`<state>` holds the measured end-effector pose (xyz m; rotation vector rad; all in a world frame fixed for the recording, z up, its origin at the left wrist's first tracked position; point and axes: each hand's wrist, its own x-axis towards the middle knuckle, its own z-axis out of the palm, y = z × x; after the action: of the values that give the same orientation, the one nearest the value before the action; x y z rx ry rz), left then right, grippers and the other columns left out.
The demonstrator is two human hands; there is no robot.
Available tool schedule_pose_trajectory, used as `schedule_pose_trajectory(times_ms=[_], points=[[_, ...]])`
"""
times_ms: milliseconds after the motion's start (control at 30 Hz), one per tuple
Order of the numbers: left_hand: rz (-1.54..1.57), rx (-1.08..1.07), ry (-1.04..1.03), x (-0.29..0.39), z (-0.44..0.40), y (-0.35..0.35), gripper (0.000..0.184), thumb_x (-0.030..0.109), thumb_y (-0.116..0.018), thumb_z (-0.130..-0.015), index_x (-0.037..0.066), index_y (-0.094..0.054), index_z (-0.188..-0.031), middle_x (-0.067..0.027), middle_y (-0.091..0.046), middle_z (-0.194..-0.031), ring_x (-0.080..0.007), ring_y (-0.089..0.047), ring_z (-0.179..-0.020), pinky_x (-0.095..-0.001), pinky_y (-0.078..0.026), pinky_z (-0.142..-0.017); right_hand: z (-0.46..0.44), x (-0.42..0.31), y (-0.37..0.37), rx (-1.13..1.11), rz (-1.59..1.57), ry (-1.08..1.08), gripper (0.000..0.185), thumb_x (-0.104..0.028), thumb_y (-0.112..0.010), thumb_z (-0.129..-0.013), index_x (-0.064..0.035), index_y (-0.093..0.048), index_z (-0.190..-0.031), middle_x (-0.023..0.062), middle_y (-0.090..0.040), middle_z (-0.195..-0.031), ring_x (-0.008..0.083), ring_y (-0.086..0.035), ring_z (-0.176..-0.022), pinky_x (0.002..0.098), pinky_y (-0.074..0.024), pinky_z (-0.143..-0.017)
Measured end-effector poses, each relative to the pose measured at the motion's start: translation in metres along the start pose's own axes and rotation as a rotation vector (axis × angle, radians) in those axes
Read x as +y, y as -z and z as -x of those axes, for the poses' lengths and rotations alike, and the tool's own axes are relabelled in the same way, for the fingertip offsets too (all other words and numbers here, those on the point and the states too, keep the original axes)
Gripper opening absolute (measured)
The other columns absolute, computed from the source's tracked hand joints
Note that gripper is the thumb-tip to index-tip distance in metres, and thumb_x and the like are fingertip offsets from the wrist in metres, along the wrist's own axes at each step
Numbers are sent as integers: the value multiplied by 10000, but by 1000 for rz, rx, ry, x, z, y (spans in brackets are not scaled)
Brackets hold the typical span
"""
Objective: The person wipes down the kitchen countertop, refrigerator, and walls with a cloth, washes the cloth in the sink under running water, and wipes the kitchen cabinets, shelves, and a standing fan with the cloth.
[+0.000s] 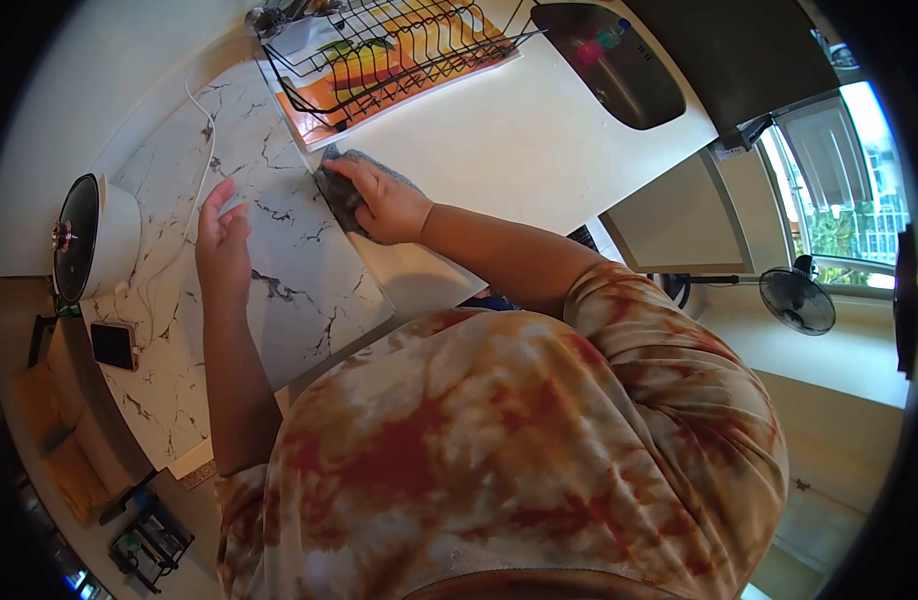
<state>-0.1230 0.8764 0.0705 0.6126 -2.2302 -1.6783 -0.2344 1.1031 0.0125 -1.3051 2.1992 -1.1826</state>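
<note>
Cloth (341, 198), grey and bunched, lies under the right hand (391, 203) at the line where the marble-patterned part of the tabletop (299, 240) meets the plain white part. It could snag or fold over if its edge catches in that join, or slip loose if the grip slackens. The dish rack (419, 85) stands on a printed mat (324, 132) just beyond, so a push too far could knock its near corner. On the left, a white cable (212, 130) curves close by the left hand (224, 235); hooking it might tug at the phone (115, 345), though whether the two are joined is unclear. The cloth sits below the right fingers and palm, showing between thumb and fingers and past the near side of the hand. Those fingers are pressed close together, pinching it against the thumb. The left fingers are loosely spread and empty, well apart from the cloth, near the cable; whether they touch the marble cannot be told.
</note>
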Motion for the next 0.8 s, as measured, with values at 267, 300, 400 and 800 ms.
schedule_pose_trajectory(times_ms=[267, 300, 400, 800], points=[[-301, 163, -248, -39, 21, -17, 298, -17, -522, -807, 35, -556, -1098, -76, -555, -1100, -185, -541, -968, -308, -452, -821, -31, 14, -34, 241, 530, -74, 504, -199, -529, -860, -17, -435, -1321, 145, -382, -1409, 326, -369, -1292, 406, -278, -1085], [-365, 141, -403, -33, 22, -21, 265, -36, -528, -778, 22, -569, -1033, -97, -567, -1064, -210, -543, -972, -321, -460, -815, -33, 12, -33, 239, 530, -75, 504, -199, -529, -860, -17, -435, -1321, 145, -382, -1409, 326, -369, -1292, 406, -278, -1085], [-439, 124, -490, -35, 17, -22, 278, -43, -534, -740, 18, -556, -1011, -135, -537, -1091, -273, -539, -993, -357, -454, -858, -40, 8, -21, 201, 319, -116, 487, -208, -501, -875, -20, -446, -1321, 132, -410, -1399, 308, -369, -1298, 413, -270, -1088], [-475, 107, -531, -31, 19, -20, 322, -10, -558, -722, 17, -538, -1042, -143, -503, -1159, -311, -479, -1105, -396, -387, -964, -60, 21, -19, -11, 729, -9, 554, -264, -440, -898, 24, -382, -1367, 180, -365, -1451, 299, -298, -1376, 436, -162, -1128]])
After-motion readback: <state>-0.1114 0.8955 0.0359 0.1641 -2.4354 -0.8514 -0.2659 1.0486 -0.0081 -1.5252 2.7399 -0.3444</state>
